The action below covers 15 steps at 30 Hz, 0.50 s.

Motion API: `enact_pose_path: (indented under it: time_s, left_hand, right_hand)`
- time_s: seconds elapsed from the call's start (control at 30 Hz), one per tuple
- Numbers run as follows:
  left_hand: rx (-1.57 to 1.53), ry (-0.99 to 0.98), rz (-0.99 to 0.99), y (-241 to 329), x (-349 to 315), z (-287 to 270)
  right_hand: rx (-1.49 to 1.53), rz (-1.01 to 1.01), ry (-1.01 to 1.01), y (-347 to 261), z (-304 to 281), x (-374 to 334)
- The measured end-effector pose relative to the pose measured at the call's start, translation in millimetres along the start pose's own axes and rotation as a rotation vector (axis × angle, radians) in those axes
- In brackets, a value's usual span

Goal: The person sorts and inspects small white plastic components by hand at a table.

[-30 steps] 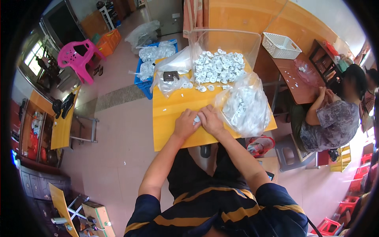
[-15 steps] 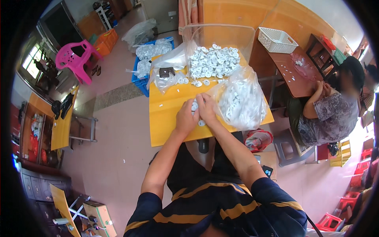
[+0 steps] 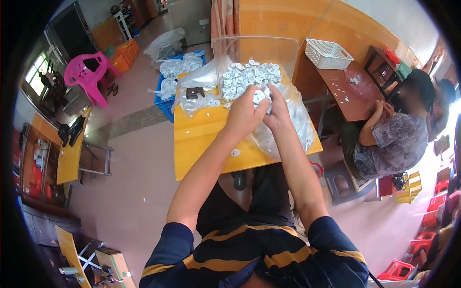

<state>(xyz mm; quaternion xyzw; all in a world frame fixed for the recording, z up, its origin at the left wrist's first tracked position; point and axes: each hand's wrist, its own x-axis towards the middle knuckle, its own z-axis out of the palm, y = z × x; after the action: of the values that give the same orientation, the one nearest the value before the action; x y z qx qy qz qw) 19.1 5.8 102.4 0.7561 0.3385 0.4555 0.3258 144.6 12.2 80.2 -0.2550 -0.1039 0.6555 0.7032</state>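
Fingers of my left hand [image 3: 241, 116] and of my right hand [image 3: 279, 114] are bent toward each other, gripping between them some white round pieces [image 3: 259, 97] (I can see one face clearly, but how many are in the grip I cannot tell). These pieces are above the yellow table [image 3: 201, 156], near its far part. The relation that matters most is with the big pile of white pieces [image 3: 240, 79]: it lies just beyond my fingertips, straight ahead and somewhat to the left, so my left hand is nearer to it. For the held piece, which looks round, I cannot name a long axis; the pile spreads more from side to side. About the pile stands one clear box [image 3: 284, 45]. To the right, partly behind my right hand, is one clear plastic bag [image 3: 302, 129]. Counting the others, I find one pale disc [image 3: 235, 152] alone toward my edge of the table, two tiny white bits on the left part, and one dark brown block [image 3: 194, 92] with about two round pieces [image 3: 214, 102] just beside it. Those in the pile are too many and overlapping (honestly, I cannot count them).
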Motion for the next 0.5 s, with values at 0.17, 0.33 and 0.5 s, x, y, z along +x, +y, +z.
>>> enact_pose_path:
  time_s: [0.17, 0.33, 0.5]
  left_hand:
    - [0.297, -0.271, -0.094, -45, -4, 56]
    - [0.120, -0.427, -0.243, -47, 3, 81]
    - [0.567, -0.571, -0.141, -26, 0, 91]
  right_hand:
    - [-0.053, 0.059, 0.008, 24, -104, 10]
    - [-0.701, 0.116, 0.189, -28, -149, 4]
    - [-1.259, -0.219, 0.257, -64, -166, -14]
